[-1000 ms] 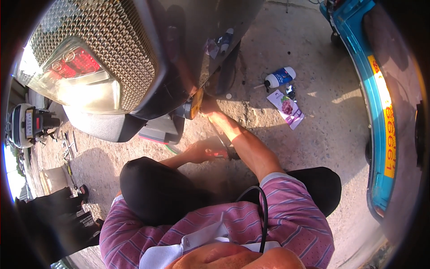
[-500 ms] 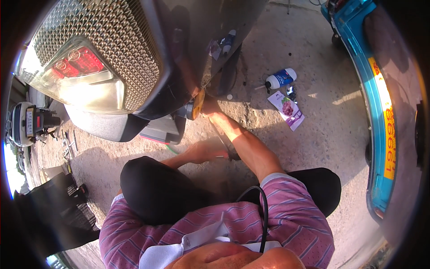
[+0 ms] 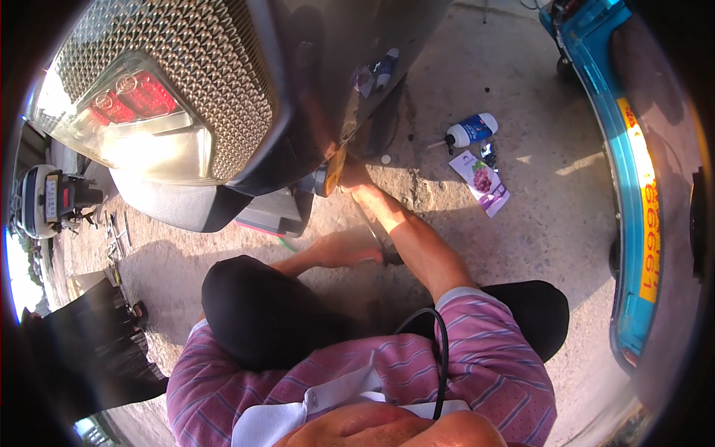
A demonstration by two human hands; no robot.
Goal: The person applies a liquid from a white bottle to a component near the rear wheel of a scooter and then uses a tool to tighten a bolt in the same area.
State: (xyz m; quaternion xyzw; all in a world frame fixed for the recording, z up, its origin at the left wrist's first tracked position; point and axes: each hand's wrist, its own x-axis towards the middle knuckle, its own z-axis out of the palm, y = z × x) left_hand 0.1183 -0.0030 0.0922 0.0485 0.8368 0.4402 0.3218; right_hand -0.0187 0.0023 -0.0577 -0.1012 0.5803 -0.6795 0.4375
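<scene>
A vehicle's rear end with a red-and-clear tail light (image 3: pixel 138 100) and an orange turn-signal lens (image 3: pixel 336 171) fills the upper left. My right hand (image 3: pixel 354 180) reaches in beside that lens, its fingers hidden behind the bodywork. Lower down, my left hand (image 3: pixel 339 249) is over the ground between my knees, its fingers blurred. Close to its fingertips is a dark piece (image 3: pixel 391 255), partly covered by my right forearm. A thin rod or tube runs from there up toward my right wrist; whether my left hand grips it is unclear.
Right of my hands, a blue-and-white bottle (image 3: pixel 473 130) and a purple-and-white packet (image 3: pixel 480 182) lie on the concrete. A blue vehicle (image 3: pixel 629 223) borders the right side. Loose tools (image 3: pixel 115 238) lie at left, near a parked scooter (image 3: pixel 48 200) and black cloth (image 3: pixel 93 350).
The view has shifted slightly, moving the floor items a little to the right. My right hand stays by the orange lens; my left hand remains low, with little visible movement.
</scene>
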